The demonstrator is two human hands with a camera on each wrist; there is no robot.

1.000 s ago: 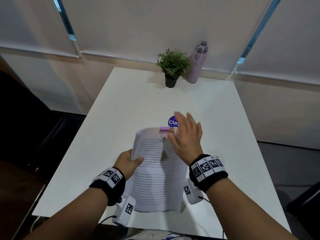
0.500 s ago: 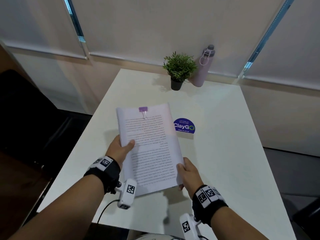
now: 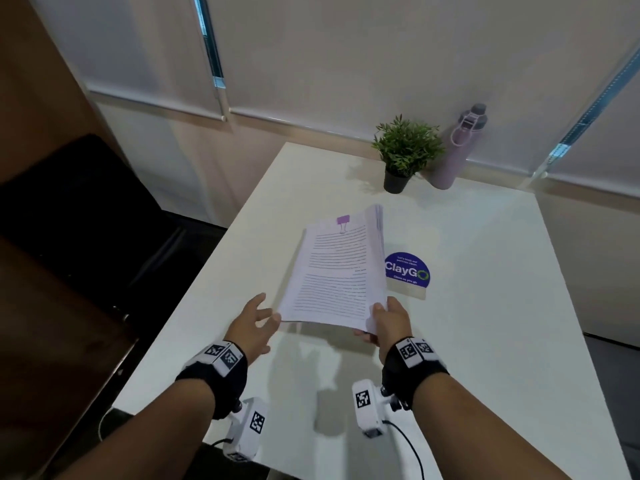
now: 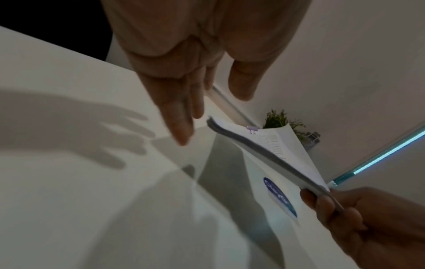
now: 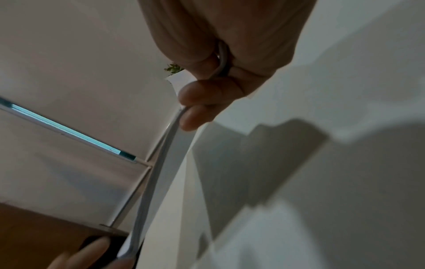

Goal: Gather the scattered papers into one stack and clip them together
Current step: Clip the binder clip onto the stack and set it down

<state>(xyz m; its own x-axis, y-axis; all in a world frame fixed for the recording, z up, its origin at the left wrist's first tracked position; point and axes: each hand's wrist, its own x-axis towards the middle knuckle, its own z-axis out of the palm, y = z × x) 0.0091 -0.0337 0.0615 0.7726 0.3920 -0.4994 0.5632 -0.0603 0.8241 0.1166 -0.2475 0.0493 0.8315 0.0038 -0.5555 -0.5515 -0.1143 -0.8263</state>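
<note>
A stack of printed papers (image 3: 337, 275) hangs in the air above the white table (image 3: 485, 306), fastened at its far edge by a purple binder clip (image 3: 343, 220). My right hand (image 3: 382, 318) grips the stack's near right corner, thumb on top and fingers beneath. In the right wrist view the stack's edge (image 5: 161, 154) runs down from my fingers (image 5: 197, 102). My left hand (image 3: 258, 318) hovers just off the near left corner with spread fingers, touching nothing. The left wrist view shows the stack (image 4: 271, 143) and the clip (image 4: 251, 129) beyond my straight fingers (image 4: 181, 125).
A round blue ClayGo sticker (image 3: 407, 271) lies on the table right of the stack. At the table's far edge stand a small potted plant (image 3: 403, 152) and a lilac bottle (image 3: 457, 148). A dark chair (image 3: 86, 209) sits to the left of the table.
The clipped stack was lifted off the table. My right hand left the clip and took the near right corner; my left hand has let go of the left edge and opened.
</note>
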